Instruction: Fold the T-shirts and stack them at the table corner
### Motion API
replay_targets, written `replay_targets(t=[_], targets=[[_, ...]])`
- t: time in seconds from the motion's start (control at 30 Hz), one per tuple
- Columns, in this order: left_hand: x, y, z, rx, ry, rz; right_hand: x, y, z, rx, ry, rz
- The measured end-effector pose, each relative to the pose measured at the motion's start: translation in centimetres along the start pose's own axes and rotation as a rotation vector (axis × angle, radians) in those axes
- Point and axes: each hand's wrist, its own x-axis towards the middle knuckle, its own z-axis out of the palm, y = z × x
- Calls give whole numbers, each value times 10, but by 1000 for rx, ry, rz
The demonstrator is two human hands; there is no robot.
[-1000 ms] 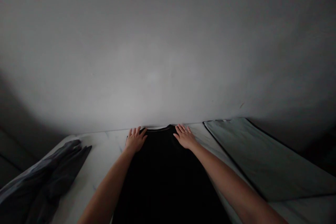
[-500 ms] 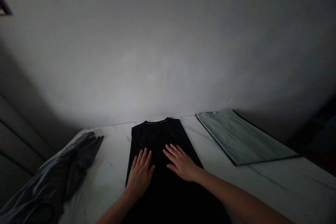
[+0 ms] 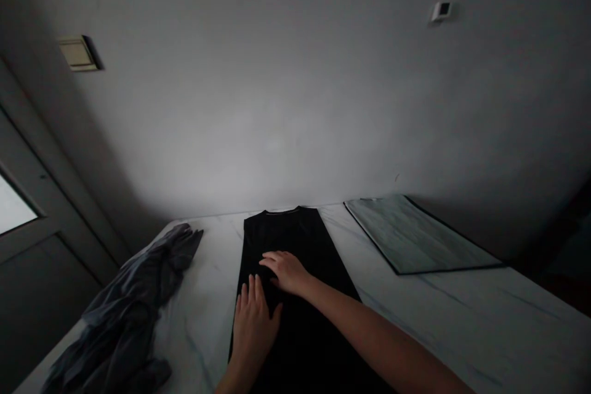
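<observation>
A black shirt [image 3: 286,234] lies flat in a long narrow shape, its neckline towards the wall and its near end out of the frame. My left hand [image 3: 255,320] rests open on the shirt's left side, palm down, thumb apart from the fingers. Farther up and to the right, my right hand [image 3: 287,272] lies on the same cloth with its fingers stretched to the left. Neither hand grips anything. My right forearm crosses over the shirt's right edge.
The shirt lies on a white marbled tabletop [image 3: 207,277] against a grey wall [image 3: 277,104]. A crumpled dark garment [image 3: 133,314] sits at the left, and a grey-green mat with black edging [image 3: 420,237] at the right. A door [image 3: 41,271] stands beyond the left end.
My right hand has moved left across the shirt, closer to my left hand. My left hand stays on the cloth, slightly nearer to me. The view has tilted, showing more wall and door.
</observation>
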Motion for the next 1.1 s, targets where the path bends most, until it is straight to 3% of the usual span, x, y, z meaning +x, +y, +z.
replay_targets(t=[0.13,0.37,0.6,0.77,0.87,0.97,1.1], targets=[[-26,-1,2,81,-97,31,16,-5,8,-84,-18,-114],[-32,7,-10,100,-156,50,4,9,12,-45,143,-37],[-10,19,-54,83,-370,20,15,3,22,29,98,58],[18,8,-68,68,-386,92,17,6,46,41,-105,62],[40,-3,-62,76,-351,130,12,7,45,46,-90,44],[67,-10,-48,11,-183,255,-5,10,31,56,-55,48],[102,-9,-20,-48,37,468,-48,30,12,41,41,286]])
